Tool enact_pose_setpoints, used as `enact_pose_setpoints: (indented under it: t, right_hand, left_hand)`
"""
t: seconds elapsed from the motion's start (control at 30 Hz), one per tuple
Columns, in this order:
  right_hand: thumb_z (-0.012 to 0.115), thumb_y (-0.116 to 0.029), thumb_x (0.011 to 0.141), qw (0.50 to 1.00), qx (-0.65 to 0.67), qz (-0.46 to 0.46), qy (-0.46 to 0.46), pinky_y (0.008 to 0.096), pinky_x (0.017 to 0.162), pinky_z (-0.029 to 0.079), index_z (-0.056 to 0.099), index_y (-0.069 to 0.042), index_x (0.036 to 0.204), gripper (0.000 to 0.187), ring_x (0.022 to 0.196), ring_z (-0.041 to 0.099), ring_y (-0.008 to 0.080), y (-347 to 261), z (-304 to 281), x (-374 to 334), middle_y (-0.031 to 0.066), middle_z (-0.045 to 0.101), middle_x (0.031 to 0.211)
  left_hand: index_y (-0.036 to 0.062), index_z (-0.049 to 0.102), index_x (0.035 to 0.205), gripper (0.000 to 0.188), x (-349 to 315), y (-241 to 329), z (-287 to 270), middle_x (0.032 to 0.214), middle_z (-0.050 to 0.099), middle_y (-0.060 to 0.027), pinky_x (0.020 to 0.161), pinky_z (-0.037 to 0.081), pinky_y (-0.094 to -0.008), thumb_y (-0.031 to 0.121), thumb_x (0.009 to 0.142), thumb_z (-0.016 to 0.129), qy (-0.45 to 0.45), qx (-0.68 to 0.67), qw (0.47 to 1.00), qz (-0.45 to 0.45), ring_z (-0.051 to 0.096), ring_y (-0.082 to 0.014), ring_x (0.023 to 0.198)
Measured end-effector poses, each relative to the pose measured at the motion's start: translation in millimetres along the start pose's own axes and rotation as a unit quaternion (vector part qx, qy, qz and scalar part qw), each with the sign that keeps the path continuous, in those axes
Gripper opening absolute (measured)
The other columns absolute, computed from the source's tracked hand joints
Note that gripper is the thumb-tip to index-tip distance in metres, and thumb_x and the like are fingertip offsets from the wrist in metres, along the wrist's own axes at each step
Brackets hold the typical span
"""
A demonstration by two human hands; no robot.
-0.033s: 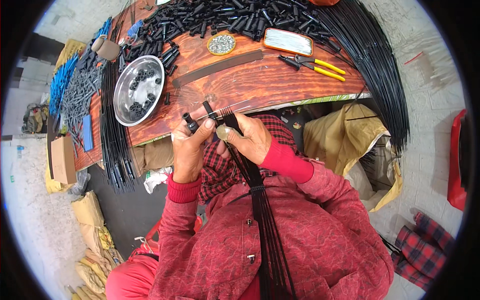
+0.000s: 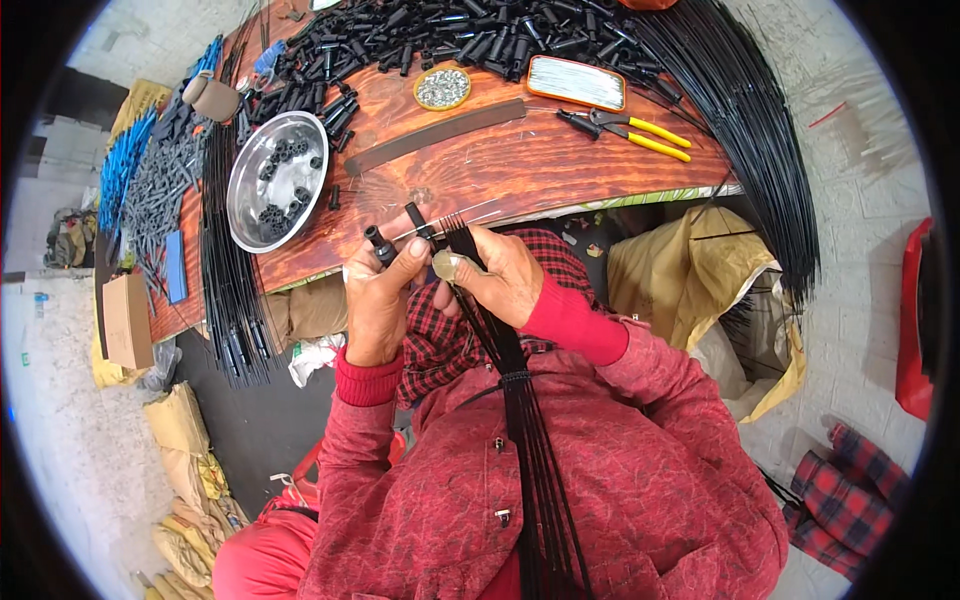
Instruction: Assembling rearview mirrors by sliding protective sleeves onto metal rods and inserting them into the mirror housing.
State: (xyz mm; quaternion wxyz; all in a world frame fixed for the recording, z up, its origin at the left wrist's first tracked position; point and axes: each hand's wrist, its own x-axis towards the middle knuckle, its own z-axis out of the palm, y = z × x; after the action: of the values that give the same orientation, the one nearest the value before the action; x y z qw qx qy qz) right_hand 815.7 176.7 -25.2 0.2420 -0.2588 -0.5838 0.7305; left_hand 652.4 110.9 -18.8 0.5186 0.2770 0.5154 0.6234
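My left hand pinches a short black tube piece between thumb and fingers, just in front of the wooden table. My right hand is closed on a bundle of thin black cables that runs down over my red top. The cable tips fan out above the fingers, and another black tube piece sits on one of them. Both hands touch at the thumbs.
A steel bowl with black caps stands at the left. At the back lie a heap of black tubes, a round tin, an oval tin and yellow-handled pliers. Long black cable bundles hang off the table's right side.
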Motion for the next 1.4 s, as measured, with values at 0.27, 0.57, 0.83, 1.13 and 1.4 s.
enact_pose_setpoints:
  t: [0.27, 0.57, 0.83, 1.13, 1.4]
  right_hand:
    - [0.057, -0.025, 0.101, 0.993, 0.099, 0.035, -0.062, 0.0278, 0.062, 0.054, 0.059, 0.0, 0.113, 0.027, 0.07, 0.068, 0.0164, 7, -9, 6, 0.0099, 0.069, 0.081]
    - [0.056, -0.029, 0.102, 0.991, 0.103, 0.056, -0.065, 0.0259, 0.061, 0.053, 0.06, -0.003, 0.111, 0.027, 0.07, 0.068, 0.014, 6, -7, 7, 0.0067, 0.07, 0.083]
    - [0.055, -0.031, 0.103, 0.996, 0.052, 0.047, -0.051, 0.026, 0.06, 0.052, 0.055, -0.004, 0.122, 0.033, 0.07, 0.068, 0.0135, 0, -6, 4, 0.0066, 0.07, 0.085]
    - [0.05, -0.026, 0.104, 0.954, -0.24, -0.144, 0.107, 0.0352, 0.067, 0.053, 0.049, 0.0, 0.125, 0.034, 0.077, 0.071, 0.0225, 12, -5, 0, 0.0145, 0.069, 0.087]
    - [0.045, -0.012, 0.103, 0.994, -0.108, -0.031, -0.001, 0.0312, 0.07, 0.056, 0.051, 0.001, 0.127, 0.028, 0.073, 0.071, 0.0171, 2, -5, 5, 0.0092, 0.071, 0.086]
  left_hand:
    - [-0.0038, 0.063, 0.124, 0.039, 1, 4, 1, 0.092, 0.068, -0.0022, 0.07, 0.047, -0.0234, 0.008, 0.088, 0.073, -0.021, -0.051, 0.998, -0.023, 0.056, -0.0082, 0.074]
    - [-0.0019, 0.06, 0.131, 0.044, -1, 2, -1, 0.095, 0.066, -0.0014, 0.064, 0.041, -0.0203, 0.011, 0.09, 0.072, -0.03, -0.016, 0.999, -0.015, 0.05, -0.0065, 0.07]
    - [-0.003, 0.064, 0.126, 0.038, 1, 5, 0, 0.094, 0.067, -0.002, 0.057, 0.036, -0.0187, 0.006, 0.089, 0.071, 0.001, 0.059, 0.998, 0.024, 0.046, -0.0037, 0.064]
    - [-0.0064, 0.063, 0.124, 0.039, 3, 5, -2, 0.09, 0.067, -0.0015, 0.049, 0.028, -0.019, 0.011, 0.09, 0.068, 0.016, 0.058, 0.998, 0.015, 0.037, -0.0025, 0.055]
    - [-0.0067, 0.063, 0.124, 0.038, 4, 3, -1, 0.092, 0.068, -0.003, 0.048, 0.027, -0.0192, 0.009, 0.09, 0.067, 0.019, 0.054, 0.998, 0.009, 0.037, -0.0022, 0.055]
